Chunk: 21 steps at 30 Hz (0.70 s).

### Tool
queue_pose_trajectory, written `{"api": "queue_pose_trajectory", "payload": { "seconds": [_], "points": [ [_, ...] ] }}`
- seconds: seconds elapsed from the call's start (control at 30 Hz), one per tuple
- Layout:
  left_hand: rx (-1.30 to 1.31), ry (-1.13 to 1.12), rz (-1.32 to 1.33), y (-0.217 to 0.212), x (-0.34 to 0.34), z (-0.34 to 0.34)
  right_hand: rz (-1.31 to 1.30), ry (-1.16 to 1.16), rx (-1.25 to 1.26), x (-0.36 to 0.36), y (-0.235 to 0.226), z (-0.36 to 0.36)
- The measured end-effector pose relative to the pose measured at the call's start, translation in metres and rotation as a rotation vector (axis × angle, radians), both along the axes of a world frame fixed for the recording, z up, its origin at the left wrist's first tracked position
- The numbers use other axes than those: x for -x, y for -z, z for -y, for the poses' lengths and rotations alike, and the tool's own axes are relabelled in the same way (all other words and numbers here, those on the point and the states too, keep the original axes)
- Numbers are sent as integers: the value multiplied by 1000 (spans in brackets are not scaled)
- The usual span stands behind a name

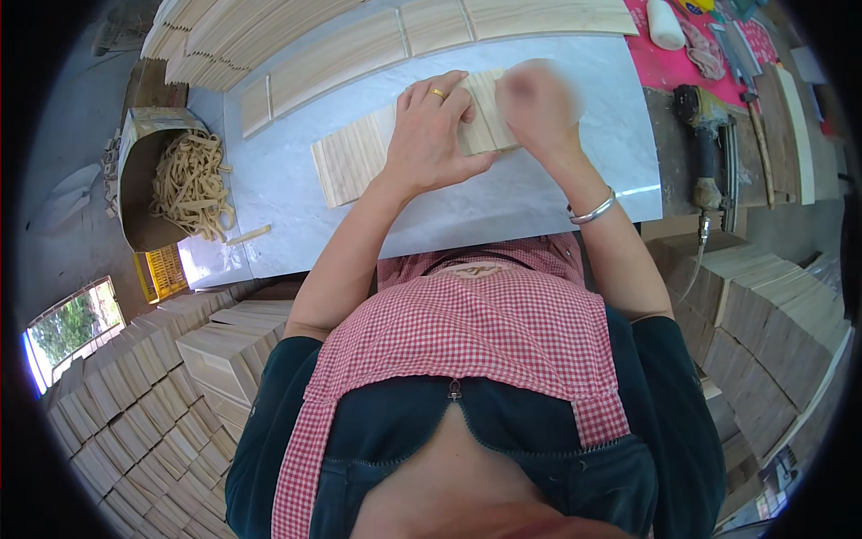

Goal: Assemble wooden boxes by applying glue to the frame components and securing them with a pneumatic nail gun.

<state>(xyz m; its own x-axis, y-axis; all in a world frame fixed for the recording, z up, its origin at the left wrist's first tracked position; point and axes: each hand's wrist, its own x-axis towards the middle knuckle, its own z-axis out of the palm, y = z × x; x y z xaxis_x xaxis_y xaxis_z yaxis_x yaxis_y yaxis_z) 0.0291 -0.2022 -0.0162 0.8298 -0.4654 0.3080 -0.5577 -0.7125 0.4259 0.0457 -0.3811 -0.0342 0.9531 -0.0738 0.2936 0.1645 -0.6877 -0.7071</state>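
A pale wooden board (353,162) lies slantwise on the white marbled tabletop. My left hand (429,135), with a gold-coloured ring, spans the middle of the board, its fingers bent over the far side and its thumb at the near side. At the right end of the board is my right hand (543,108), with a silver-coloured bangle at the wrist. The right fingers are smeared, so what they hold, if anything, is hidden. Farther back, a row of long pale wooden boards (346,58) with narrow gaps lies along the table.
Stacked thin boards (215,45) stand at the back left. A carton (135,193) of tan bands (190,180) sits left; a loose band (249,234) lies on the table. Right are an air tool (707,148) with a hose and a white roll (664,24). Wood stacks (135,422) flank me.
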Motion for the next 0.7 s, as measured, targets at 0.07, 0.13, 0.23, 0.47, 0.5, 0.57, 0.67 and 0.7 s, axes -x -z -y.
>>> {"api": "queue_pose_trajectory", "payload": {
  "seconds": [0.07, 0.13, 0.23, 0.47, 0.5, 0.57, 0.67, 0.7],
  "points": [
    [4, -1, -1, 1, -1, -1, 21, -2, 54, -1, 1, 0],
    [7, 17, 14, 4, -4, -2, 48, -16, 21, -5, 4, 2],
    [21, 20, 9, 7, -2, -3, 54, -45, -1, 6, 5, 10],
    [-72, 15, 92, 3, -8, 2, -29, -228, -18, 50, -19, 46],
    [-79, 13, 85, 3, -9, 6, -69, -235, 34, 57, -22, 47],
    [-80, 10, 79, 4, -9, 10, -109, -242, 91, 62, -24, 48],
    [-56, 7, 34, 5, -10, 14, -28, -240, 184, 62, -17, 40],
    [-48, 6, 18, 5, -9, 15, -1, -240, 215, 62, -16, 39]
  ]
}}
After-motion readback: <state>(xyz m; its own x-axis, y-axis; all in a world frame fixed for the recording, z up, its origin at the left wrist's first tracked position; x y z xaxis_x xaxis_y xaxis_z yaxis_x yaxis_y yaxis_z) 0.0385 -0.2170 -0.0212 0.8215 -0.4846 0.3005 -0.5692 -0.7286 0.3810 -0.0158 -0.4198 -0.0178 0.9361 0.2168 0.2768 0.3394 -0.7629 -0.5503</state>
